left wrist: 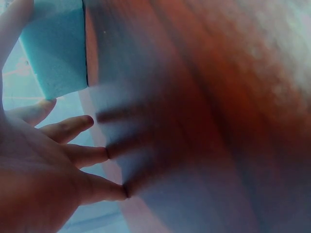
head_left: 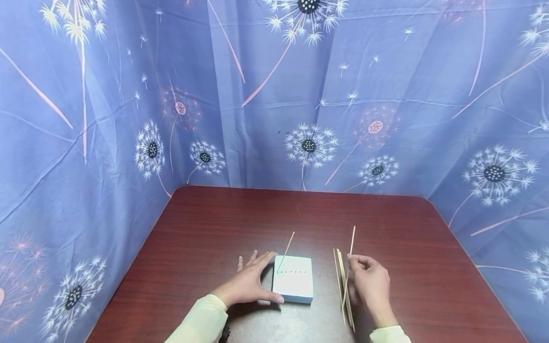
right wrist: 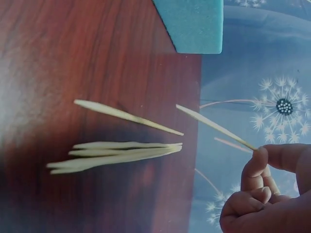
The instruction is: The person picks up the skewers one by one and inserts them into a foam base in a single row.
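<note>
A square block (head_left: 293, 281), white on top and pale blue on its side, has a row of small holes. One thin wooden stick (head_left: 286, 250) stands in the leftmost hole, leaning right. My left hand (head_left: 250, 282) holds the block at its left side, thumb at the front corner and index finger at the back; the other fingers spread over the table. Between thumb and index finger, my right hand (head_left: 370, 281) pinches another wooden stick (right wrist: 216, 127), its free end pointing away. Beneath and left of that hand lie several loose sticks (right wrist: 116, 154), one apart from the bunch.
The dark red wooden table (head_left: 206, 224) has rounded far corners. Blue curtains (head_left: 257, 143) with a dandelion print hang behind it and along both sides. A small dark object (head_left: 225, 333) shows under the left sleeve.
</note>
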{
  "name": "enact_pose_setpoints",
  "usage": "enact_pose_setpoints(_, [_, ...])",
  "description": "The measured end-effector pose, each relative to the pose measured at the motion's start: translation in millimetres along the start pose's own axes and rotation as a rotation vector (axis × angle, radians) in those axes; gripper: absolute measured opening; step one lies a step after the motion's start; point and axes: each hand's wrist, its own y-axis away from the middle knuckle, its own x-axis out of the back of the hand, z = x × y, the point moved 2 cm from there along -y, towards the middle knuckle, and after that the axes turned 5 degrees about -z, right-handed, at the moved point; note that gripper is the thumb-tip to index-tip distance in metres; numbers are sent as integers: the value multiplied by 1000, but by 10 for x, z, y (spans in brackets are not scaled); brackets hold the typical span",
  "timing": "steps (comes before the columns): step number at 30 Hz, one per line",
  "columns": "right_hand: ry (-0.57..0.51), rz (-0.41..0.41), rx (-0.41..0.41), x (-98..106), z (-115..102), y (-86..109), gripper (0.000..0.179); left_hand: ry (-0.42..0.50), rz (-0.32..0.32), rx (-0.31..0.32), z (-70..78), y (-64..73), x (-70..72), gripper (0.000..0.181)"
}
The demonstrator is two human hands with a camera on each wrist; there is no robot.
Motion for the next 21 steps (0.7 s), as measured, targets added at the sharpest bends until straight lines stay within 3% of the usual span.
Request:
enact_pose_setpoints(5, [-38, 38, 35, -28, -103, 21, 27, 2, -2, 0, -6, -4, 0, 119])
enact_pose_setpoints(15, [-229, 83, 71, -74, -319, 83, 22, -5, -1, -1, -18, -12, -8, 120])
enact_pose_setpoints(21, [-305, 97, 150, -128, -440, 143, 16, -7, 1, 2, -21, -13, -12, 120])
